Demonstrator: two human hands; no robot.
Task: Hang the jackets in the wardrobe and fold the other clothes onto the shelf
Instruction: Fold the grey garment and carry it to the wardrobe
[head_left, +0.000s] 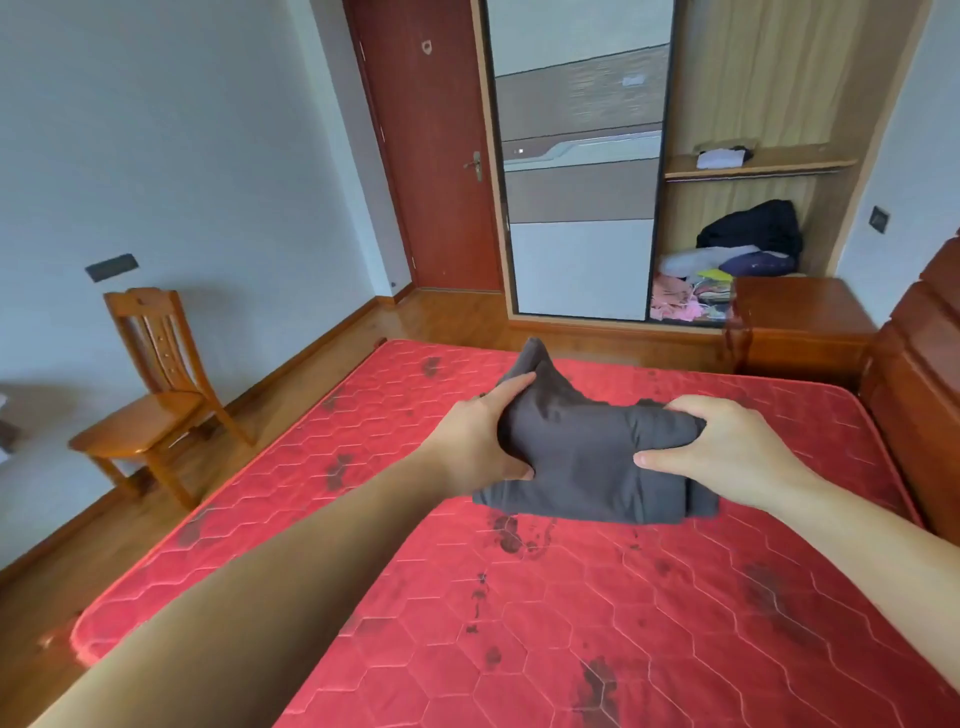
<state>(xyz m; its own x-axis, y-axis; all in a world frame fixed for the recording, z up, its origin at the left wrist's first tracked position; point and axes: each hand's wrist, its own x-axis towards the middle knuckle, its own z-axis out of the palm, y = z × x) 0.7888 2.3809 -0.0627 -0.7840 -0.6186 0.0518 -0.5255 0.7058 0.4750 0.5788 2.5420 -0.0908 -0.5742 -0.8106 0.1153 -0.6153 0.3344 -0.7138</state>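
Over the middle of the red mattress (597, 597), nearer its far edge than its near edge, a folded dark grey garment (587, 452) is held up between two hands. It looks lifted a little above the mattress, though its bottom edge may be touching; that cannot be told for sure. The bundle could come apart on the way to the wardrobe (748, 171). One corner at the far left is already sticking up loose, and it is not gripped by any finger, so it could flop open when the bundle is carried. The folded layers at the right end are stacked and only squeezed from the side, so they could slide out if the grip is loosened. The wardrobe is well apart from the bed, past its far edge, and a wooden cabinet (795, 322) stands just beside it, so the bundle could be bumped there. The lower part of the wardrobe is already filled with a messy pile of clothes (727, 270), so a neat stack could be knocked over. The left hand (483, 436) is curled round the left end of the garment, with the thumb on top and the fingers pressed underneath. The right hand (727, 447) is curled round the right end, with the thumb laid across the front.
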